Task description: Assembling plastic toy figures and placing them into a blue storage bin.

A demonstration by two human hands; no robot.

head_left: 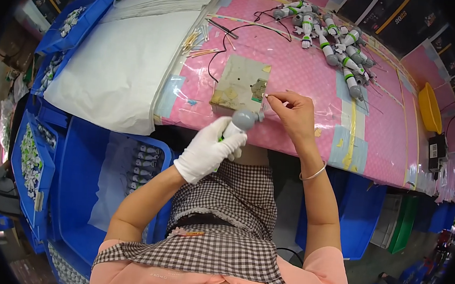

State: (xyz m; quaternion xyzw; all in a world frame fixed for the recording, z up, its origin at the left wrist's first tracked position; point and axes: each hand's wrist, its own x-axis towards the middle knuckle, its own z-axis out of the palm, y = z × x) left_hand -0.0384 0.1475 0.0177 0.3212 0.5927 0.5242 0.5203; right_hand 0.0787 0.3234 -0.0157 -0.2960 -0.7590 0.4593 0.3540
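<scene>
Currently gripping a white-and-grey toy figure part point(241, 122) in the gloved left hand point(205, 151), above the near edge of the pink-covered surface point(292, 67) and just in front of a metal box point(239, 76). Pinching with thumb and fingertip of the bare right hand point(297, 115) beside the box's right edge, probably on a tiny white piece point(266, 95); too small to tell what kind. Cannot judge contact between grey ball end and box. Likely to scuff the ball by knocking against that metal edge. Risk of losing the smooth, rounded part through loose glove fabric, down past the edge toward the checked apron point(250, 192). Easy to drop the tiny piece with a loosening of the pinch. Possible to tug the box askew by catching the black cord point(216, 79).
</scene>
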